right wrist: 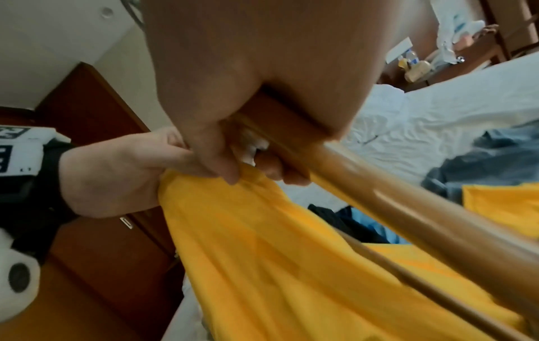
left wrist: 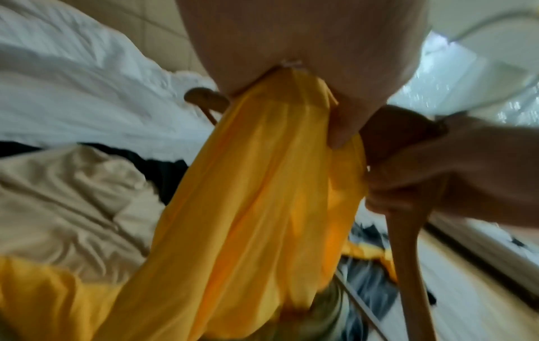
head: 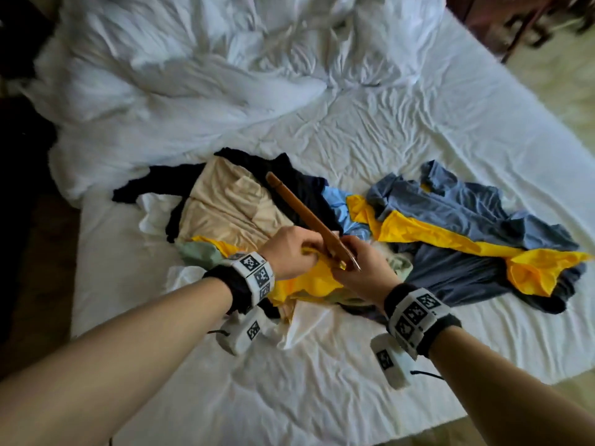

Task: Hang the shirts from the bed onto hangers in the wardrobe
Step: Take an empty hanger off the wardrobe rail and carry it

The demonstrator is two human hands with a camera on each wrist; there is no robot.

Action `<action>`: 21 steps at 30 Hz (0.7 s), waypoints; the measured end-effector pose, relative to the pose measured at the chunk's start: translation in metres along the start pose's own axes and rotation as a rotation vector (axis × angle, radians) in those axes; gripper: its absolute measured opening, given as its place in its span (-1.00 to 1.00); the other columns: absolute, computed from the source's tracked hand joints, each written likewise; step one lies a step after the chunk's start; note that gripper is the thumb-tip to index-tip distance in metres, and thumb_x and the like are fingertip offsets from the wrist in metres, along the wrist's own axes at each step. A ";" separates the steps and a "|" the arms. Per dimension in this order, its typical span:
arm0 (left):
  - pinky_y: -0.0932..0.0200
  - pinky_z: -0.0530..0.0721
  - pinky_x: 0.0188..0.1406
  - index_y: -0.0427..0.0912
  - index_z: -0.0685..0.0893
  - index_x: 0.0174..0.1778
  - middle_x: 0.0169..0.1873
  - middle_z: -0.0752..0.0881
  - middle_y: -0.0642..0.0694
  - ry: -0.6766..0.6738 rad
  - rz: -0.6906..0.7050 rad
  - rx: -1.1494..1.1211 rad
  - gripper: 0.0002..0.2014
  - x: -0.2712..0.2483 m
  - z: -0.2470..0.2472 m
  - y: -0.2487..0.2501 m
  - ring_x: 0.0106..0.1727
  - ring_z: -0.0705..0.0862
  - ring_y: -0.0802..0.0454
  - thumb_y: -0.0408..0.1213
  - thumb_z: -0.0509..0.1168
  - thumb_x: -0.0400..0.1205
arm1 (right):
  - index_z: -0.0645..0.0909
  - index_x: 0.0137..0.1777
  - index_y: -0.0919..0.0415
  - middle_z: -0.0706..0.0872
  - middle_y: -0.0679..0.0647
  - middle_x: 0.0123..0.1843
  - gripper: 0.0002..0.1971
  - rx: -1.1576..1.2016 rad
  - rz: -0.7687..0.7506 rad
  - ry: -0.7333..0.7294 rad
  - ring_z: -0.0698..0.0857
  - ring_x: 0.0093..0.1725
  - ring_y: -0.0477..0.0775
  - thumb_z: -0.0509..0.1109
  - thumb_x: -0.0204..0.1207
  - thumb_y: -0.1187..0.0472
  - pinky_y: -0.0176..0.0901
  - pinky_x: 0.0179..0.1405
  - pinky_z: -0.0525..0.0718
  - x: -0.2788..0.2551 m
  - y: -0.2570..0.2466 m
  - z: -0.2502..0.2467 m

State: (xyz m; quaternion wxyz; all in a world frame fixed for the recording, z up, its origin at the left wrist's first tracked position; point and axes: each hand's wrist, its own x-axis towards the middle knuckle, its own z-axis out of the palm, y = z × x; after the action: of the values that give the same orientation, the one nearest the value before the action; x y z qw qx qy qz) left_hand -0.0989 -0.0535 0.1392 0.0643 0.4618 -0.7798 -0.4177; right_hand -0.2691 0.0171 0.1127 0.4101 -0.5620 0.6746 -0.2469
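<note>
Both my forearms reach forward over the near edge of the bed (head: pixel 483 130), converging so the two hands meet just above the heap of clothes. My left hand (head: pixel 291 254) is turned palm down, knuckles up, with its fingers bunched tight round a gather of the yellow shirt (head: pixel 309 281); from the left wrist view I see that fabric (left wrist: pixel 262 196) hanging down from the clenched hand in long folds, the thumb pressed into it. My right hand (head: pixel 360 268) sits just beside the left, touching it, and its fingers are wrapped round the middle of the wooden hanger (head: pixel 302 217), close to the metal hook that pokes out past my knuckles. The hanger's arm slants up and away to the left, over the beige garment (head: pixel 225 207) and the black garment (head: pixel 299 178) lying beneath. In the right wrist view the hanger (right wrist: pixel 379 175) runs out from under my palm toward the lower right, its lower bar below it, with the yellow cloth (right wrist: pixel 262 253) draped beside it and the left hand (right wrist: pixel 122 170) pinching the cloth's edge. More of the yellow fabric trails right across the blue-grey shirt (head: pixel 467 214), which lies spread on the white sheet, with a light blue piece (head: pixel 341 207) between the piles. The rumpled white duvet (head: pixel 193 69) is heaped at the far side.
</note>
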 end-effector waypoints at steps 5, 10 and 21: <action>0.38 0.62 -0.11 -0.03 0.73 -0.26 -0.31 0.76 0.03 0.145 0.073 -0.001 -0.77 -0.031 -0.110 0.072 -0.21 0.72 0.25 -0.50 0.36 0.49 | 0.47 -0.16 -0.09 0.61 -0.11 -0.24 -0.71 -0.104 -0.113 -0.057 0.59 -0.19 0.02 0.53 0.39 0.24 -0.13 -0.27 0.46 0.004 -0.093 -0.032; 0.45 0.43 -0.50 -0.07 0.71 -0.20 -0.54 0.54 0.08 0.243 0.087 0.224 -0.83 -0.080 -0.224 0.119 -0.53 0.57 0.40 -0.46 0.33 0.52 | 0.64 0.10 0.13 0.68 0.04 -0.08 -0.75 -0.320 -0.233 -0.070 0.65 -0.03 0.13 0.47 0.42 0.27 -0.16 -0.22 0.43 0.002 -0.181 -0.067; 0.17 0.47 -0.42 -0.10 0.63 -0.34 -0.47 0.54 0.02 0.201 0.000 0.755 -0.83 -0.171 -0.324 0.123 -0.44 0.50 0.12 -0.19 0.37 0.56 | 0.65 0.10 0.18 0.71 0.09 -0.04 -0.80 -0.503 -0.464 0.130 0.67 0.00 0.18 0.41 0.49 0.28 -0.03 -0.06 0.62 -0.019 -0.314 -0.142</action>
State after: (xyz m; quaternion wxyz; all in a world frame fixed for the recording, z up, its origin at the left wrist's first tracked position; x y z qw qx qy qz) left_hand 0.0729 -0.0847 0.4838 -0.0339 0.4916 -0.8685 -0.0542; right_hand -0.2121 -0.0597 0.4443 0.1479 -0.7668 0.5934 -0.1948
